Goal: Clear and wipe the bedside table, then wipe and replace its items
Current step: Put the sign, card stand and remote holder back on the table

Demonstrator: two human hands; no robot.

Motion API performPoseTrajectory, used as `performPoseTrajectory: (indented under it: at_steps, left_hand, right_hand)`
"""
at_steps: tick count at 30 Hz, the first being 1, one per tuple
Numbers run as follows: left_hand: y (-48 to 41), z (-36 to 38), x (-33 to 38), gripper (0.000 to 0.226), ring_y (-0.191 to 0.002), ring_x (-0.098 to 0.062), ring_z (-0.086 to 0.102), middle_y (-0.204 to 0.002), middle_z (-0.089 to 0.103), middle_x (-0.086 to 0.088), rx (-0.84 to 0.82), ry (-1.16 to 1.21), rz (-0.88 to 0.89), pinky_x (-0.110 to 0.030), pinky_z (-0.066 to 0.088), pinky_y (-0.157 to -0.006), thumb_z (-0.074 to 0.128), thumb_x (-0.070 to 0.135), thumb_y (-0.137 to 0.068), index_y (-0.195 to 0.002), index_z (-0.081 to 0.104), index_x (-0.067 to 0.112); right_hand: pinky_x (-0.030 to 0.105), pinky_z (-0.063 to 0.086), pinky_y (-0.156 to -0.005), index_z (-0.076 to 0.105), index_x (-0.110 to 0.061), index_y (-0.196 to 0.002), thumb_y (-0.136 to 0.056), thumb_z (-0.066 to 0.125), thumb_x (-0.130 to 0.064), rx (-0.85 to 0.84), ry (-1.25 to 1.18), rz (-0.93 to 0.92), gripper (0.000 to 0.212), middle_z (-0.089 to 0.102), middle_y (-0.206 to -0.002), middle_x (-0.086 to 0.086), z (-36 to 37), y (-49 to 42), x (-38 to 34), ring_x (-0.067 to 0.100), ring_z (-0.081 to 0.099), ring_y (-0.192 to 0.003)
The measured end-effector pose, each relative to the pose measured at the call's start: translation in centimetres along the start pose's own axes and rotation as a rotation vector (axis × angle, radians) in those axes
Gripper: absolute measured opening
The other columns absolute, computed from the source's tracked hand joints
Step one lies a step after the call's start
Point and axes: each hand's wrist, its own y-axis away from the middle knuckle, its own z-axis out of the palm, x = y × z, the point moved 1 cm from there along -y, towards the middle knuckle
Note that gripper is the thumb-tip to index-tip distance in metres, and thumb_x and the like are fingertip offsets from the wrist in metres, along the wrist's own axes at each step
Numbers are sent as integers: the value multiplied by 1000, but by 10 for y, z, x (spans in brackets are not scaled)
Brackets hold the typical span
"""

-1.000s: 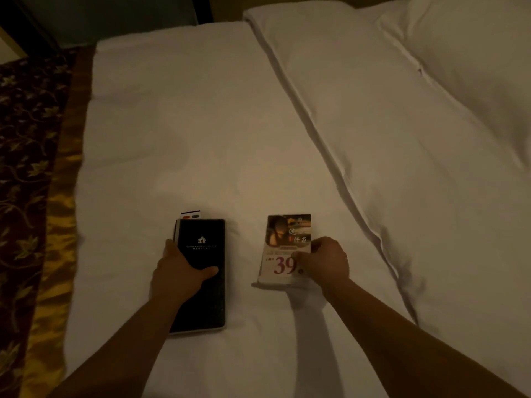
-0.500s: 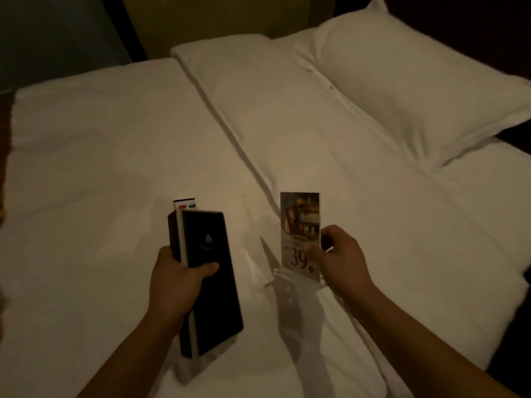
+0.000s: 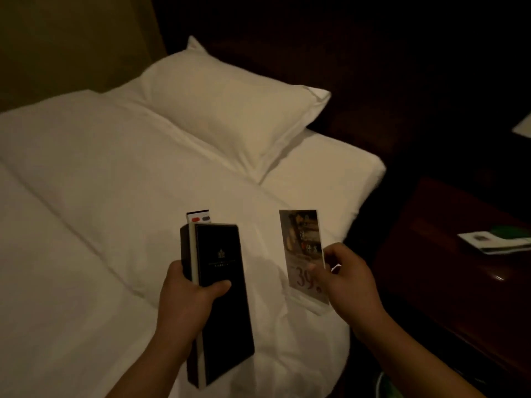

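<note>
Above white bed [image 3: 100, 196], my left hand [image 3: 186, 300] gripping black folder [image 3: 221, 297] with remote [image 3: 199, 218]; right hand [image 3: 347, 280] pinching acrylic sign [image 3: 303, 245].

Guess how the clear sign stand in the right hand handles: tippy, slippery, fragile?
Probably stiff: the sign stand is flat and upright though the right hand pinches only one edge. Likely tippy: tall panel, small clear foot. The glossy plastic looks smooth, so it may slide on the polished bedside table.

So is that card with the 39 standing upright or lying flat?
Upright: the card stands vertical above its clear base, pinched by the right hand.
</note>
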Motion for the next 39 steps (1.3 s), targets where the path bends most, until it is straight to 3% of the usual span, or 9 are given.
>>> performPoseTrajectory:
  at_steps: [5,13,20,26,31,35,37,39]
  left_hand:
    - [12,119,36,60,-86,-15,69,-101,69,3,-158,-42,45,-31,55,-66,89,13,-63,-112,54,23]
    - [30,241,72,54,-82,-11,68,-97,68,6,-251,-93,109,-24,49,-61,88,14,-63,-102,53,28]
    - [43,303,76,54,-79,-14,70,-95,70,3,-301,-131,74,-25,51,-59,88,10,-61,-98,54,28]
    - [51,367,85,51,-78,-23,73,-95,72,-6,-377,-129,1,-32,56,-59,86,7,-64,-105,57,17]
    - [45,421,92,51,-76,-22,73,-94,73,-4,-448,-156,-13,-36,60,-67,83,8,-66,-109,60,19]
    - [28,463,88,61,-87,-25,71,-104,72,-6,-567,-202,-37,-49,59,-83,83,9,-68,-123,57,16]
    - [22,480,81,67,-90,-25,70,-108,69,-6,-597,-212,-72,-45,58,-82,83,12,-69,-128,51,15]
    - [19,491,75,67,-89,-22,69,-108,68,-5,-613,-194,-124,-34,58,-70,80,11,-72,-131,49,16]
  right_hand:
    - [49,57,-69,61,-24,-77,-79,71,-23,131,-29,64,11,66,-75,3,-100,-19,46,21,66,-70]
    - [50,57,-63,58,-27,-78,-81,68,-26,220,-5,115,10,65,-74,5,-208,-34,96,24,65,-68]
    - [47,54,-59,58,-28,-76,-83,70,-28,240,-40,137,14,62,-71,4,-255,-32,129,21,63,-62]
    - [49,56,-61,55,-35,-75,-83,69,-28,300,-54,157,18,61,-72,3,-298,-42,157,22,64,-66]
    - [51,56,-61,57,-30,-74,-81,72,-24,341,-63,197,18,62,-71,8,-317,-62,170,27,63,-67]
    - [44,54,-59,58,-27,-73,-80,73,-24,400,-47,226,17,63,-69,7,-332,-82,178,25,63,-65]
    - [43,53,-58,59,-27,-72,-79,74,-22,446,-50,255,17,63,-68,7,-341,-92,181,24,63,-63]
    - [41,51,-57,60,-25,-71,-78,74,-17,495,-56,280,17,62,-66,7,-349,-100,182,23,62,-60]
